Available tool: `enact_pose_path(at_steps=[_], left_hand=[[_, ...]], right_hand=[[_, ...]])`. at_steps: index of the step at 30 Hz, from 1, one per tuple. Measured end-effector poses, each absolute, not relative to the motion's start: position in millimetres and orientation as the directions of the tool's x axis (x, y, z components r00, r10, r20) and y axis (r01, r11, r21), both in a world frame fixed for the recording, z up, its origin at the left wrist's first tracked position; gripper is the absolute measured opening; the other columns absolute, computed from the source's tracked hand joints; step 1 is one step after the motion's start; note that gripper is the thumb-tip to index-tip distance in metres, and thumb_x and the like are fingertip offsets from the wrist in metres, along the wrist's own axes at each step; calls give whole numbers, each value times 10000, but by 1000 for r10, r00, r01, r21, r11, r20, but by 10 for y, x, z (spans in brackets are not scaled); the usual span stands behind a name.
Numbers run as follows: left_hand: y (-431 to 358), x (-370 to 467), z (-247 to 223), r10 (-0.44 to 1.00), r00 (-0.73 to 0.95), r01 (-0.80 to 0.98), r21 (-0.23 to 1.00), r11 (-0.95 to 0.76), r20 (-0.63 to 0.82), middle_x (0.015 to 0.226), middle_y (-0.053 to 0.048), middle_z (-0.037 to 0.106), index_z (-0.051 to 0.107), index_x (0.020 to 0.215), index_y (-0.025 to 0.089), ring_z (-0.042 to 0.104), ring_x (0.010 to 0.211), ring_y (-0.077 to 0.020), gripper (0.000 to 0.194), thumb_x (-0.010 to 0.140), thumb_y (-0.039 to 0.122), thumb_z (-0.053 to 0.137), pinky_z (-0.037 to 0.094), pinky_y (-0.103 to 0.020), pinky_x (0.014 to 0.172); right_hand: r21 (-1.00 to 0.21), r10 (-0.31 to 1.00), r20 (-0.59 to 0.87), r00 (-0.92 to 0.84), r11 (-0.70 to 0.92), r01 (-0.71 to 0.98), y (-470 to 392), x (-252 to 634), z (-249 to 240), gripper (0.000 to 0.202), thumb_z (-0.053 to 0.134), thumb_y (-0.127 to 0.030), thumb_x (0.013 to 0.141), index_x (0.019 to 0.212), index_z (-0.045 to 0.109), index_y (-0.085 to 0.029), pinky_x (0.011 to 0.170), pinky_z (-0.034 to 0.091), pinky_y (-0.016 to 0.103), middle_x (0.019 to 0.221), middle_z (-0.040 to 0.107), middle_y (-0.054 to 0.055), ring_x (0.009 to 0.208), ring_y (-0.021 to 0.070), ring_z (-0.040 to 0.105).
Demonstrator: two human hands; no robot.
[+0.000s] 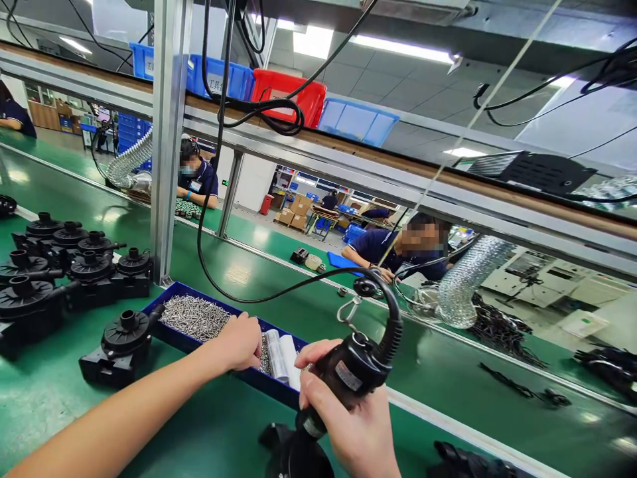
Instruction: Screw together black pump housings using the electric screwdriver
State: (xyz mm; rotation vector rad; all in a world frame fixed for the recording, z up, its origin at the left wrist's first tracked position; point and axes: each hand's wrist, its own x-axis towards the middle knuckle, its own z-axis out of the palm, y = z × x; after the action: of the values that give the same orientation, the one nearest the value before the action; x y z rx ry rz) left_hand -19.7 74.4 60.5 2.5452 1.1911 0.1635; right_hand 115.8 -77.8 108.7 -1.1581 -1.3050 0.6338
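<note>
My right hand [348, 425] is wrapped round a black electric screwdriver [348, 372], its cord rising from the top and its lower end pointing down. Below it, a black plastic housing [298, 458] is partly cut off by the frame's bottom edge. Over the long blue parts tray [269, 383], my left hand [240, 342] is closed, with fingers curled down among the small metal parts; the fingertips are hidden. Silver screws [196, 317] fill the tray's left part. Right of my left hand lie a clear tube [277, 356] and a white one [290, 362].
Several black housings [89, 265] stand at the left, with one [119, 348] closer to the tray. A metal post [169, 146] rises behind the tray. Across the green bench [239, 265] sits a person [398, 245]. Black cables [522, 388] lie at the right.
</note>
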Motion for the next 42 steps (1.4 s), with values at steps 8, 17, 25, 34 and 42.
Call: enact_pose_path(at_steps=[8, 17, 25, 34, 42], left_hand=[[712, -115, 562, 796, 600, 772, 317, -551, -78, 1082, -115, 787, 836, 778, 217, 589, 1281, -398, 114, 787, 111, 795, 423, -562, 1112], [698, -124, 536, 832, 554, 761, 391, -518, 23, 996, -87, 800, 860, 829, 243, 590, 1226, -378, 132, 807, 147, 772, 425, -495, 1008], [574, -126, 543, 808, 572, 719, 389, -577, 142, 1017, -131, 747, 776, 824, 165, 644, 1091, -310, 224, 928, 111, 585, 430, -434, 1004], [3, -85, 358, 537, 737, 546, 830, -117, -409, 631, 50, 628, 673, 669, 192, 579, 551, -136, 191, 630, 10, 632, 385, -226, 509], [90, 198, -19, 225, 739, 554, 762, 334, -636, 567, 7, 625, 608, 583, 157, 598, 427, -123, 199, 727, 20, 601, 445, -191, 419]], right_hand=[[-894, 880, 383, 280, 276, 354, -749, 1286, 1173, 203, 759, -408, 875, 883, 723, -209, 521, 446, 267, 583, 631, -11, 511, 152, 561], [-889, 850, 446, 279, 384, 250, -800, 1325, 1177, 120, 787, -321, 899, 904, 716, -225, 525, 481, 258, 758, 703, 3, 505, 122, 593], [-891, 876, 454, 162, 448, 73, -705, 1211, 1000, 78, 767, -256, 898, 897, 696, -224, 527, 471, 254, 857, 679, -6, 523, 101, 595], [-845, 819, 533, 214, 503, 181, -714, 1448, 1075, 69, 768, -242, 933, 949, 701, -236, 525, 526, 243, 947, 711, 5, 519, 99, 628], [-846, 817, 531, 226, 528, 78, -804, 1505, 1108, 73, 732, -189, 943, 974, 691, -241, 537, 533, 230, 971, 662, -7, 522, 76, 637]])
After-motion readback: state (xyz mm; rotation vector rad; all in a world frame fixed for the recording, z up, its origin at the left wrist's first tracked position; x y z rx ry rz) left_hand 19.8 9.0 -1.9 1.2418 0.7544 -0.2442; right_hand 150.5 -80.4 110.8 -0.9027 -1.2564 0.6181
